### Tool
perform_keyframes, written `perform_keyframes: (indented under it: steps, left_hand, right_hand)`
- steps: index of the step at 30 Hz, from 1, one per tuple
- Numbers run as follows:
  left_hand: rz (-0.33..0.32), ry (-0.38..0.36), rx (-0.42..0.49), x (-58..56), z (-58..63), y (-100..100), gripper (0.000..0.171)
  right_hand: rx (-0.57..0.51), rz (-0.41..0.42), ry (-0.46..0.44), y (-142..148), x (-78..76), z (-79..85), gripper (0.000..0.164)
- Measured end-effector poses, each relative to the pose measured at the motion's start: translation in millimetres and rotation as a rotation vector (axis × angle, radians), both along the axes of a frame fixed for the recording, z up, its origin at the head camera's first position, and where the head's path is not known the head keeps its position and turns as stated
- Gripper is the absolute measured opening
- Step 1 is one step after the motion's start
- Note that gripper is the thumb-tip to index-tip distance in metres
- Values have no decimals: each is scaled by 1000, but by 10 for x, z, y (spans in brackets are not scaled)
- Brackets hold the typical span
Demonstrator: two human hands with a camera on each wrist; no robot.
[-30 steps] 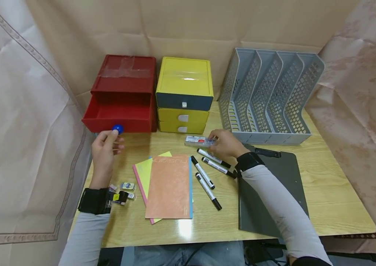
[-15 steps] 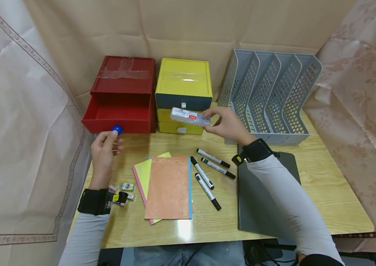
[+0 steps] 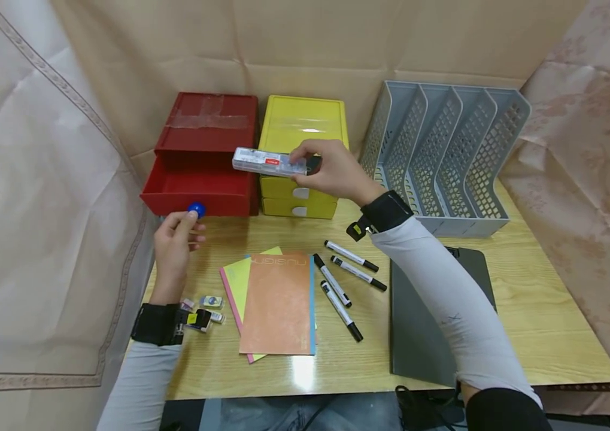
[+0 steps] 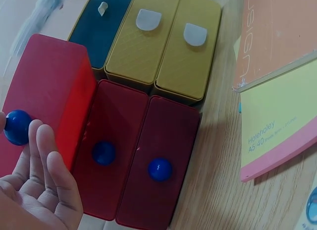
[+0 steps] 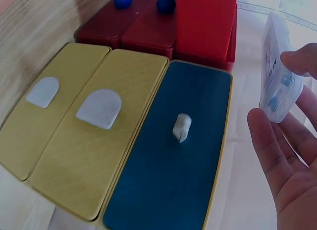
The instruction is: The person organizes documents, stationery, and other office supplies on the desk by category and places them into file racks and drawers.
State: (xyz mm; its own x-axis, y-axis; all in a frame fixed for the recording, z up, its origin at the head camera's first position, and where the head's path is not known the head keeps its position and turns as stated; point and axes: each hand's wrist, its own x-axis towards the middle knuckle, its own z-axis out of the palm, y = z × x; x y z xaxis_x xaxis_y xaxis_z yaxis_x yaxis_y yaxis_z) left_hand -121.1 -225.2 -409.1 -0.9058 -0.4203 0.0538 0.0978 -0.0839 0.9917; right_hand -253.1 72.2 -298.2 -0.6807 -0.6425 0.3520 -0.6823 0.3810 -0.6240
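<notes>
My left hand [image 3: 174, 245] pinches the round blue knob [image 3: 197, 209] of the top red drawer [image 3: 224, 204], which stands pulled out; its inside shows bare red in the head view. My right hand [image 3: 334, 170] grips one end of a clear, flat plastic case [image 3: 260, 160] with a white and red label. The case is held in the air before the yellow drawer unit [image 3: 305, 123], its far end reaching toward the red drawer. In the right wrist view thumb and fingers hold the case [image 5: 277, 74] from opposite sides. Its contents are too unclear to name.
Several black-capped markers [image 3: 350, 255] lie beside stacked notebooks [image 3: 280, 305]. Small eraser-like blocks [image 3: 211, 301] lie near the left wrist. A grey file rack [image 3: 445, 155] stands at back right, with a dark clipboard [image 3: 423, 323] before it. Lower red drawers [image 4: 121, 150] are closed.
My right hand has picked the clear case up off the table and carried it up and left toward the red drawer. The left hand keeps hold of the knob.
</notes>
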Motion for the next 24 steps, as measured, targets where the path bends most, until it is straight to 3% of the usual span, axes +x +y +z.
perform_keyframes:
  steps: [17,24]
  left_hand:
    - [13,-13,-13,10,-6,-5,26]
    - [-1,-11,-2,-10,-8,26,24]
  right_hand:
    - [159,19,25,-709,-128,73,22]
    - [216,17,40,-1006,-103,54,24]
